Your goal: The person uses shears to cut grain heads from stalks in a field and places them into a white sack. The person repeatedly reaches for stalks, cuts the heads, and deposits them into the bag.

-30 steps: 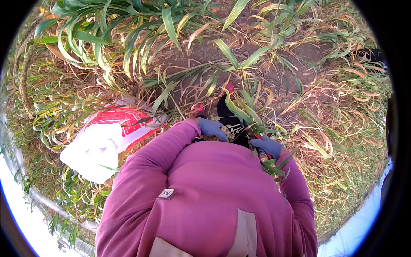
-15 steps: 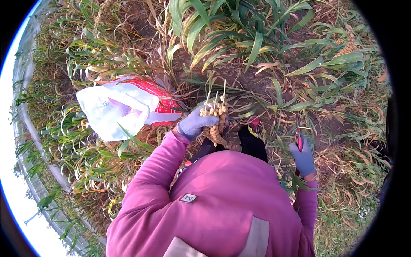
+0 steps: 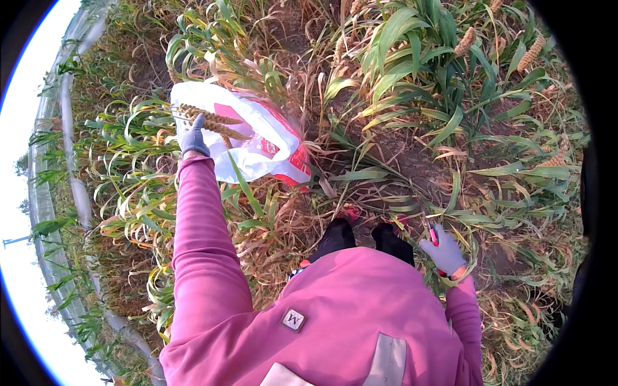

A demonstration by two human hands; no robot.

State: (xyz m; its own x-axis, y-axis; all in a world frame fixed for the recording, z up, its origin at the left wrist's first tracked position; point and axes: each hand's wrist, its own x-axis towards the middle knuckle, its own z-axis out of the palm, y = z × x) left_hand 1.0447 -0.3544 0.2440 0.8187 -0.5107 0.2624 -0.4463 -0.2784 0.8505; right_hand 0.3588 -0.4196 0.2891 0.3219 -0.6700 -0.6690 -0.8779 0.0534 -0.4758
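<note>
My left hand (image 3: pixel 194 137), in a grey glove, is closed on a small bunch of tan millet heads (image 3: pixel 215 118). It holds them over the open mouth of a white and red plastic bag (image 3: pixel 248 163), their tips pointing right across it. Off to the right, my gloved right hand (image 3: pixel 445 249) is wrapped round red-handled pruning shears (image 3: pixel 434 237). Their blades point away from me among the leaves and are hard to make out.
A green millet plant (image 3: pixel 444 71) with hanging seed heads (image 3: pixel 465 41) stands ahead to the right. Cut stalks and leaves (image 3: pixel 364 174) lie on brown soil before my shoes (image 3: pixel 349 213). A net-covered structure (image 3: pixel 55 193) runs along the far left.
My left hand has carried the millet heads left and forward, from in front of my body to over the bag. The right hand stays low at the right with the shears.
</note>
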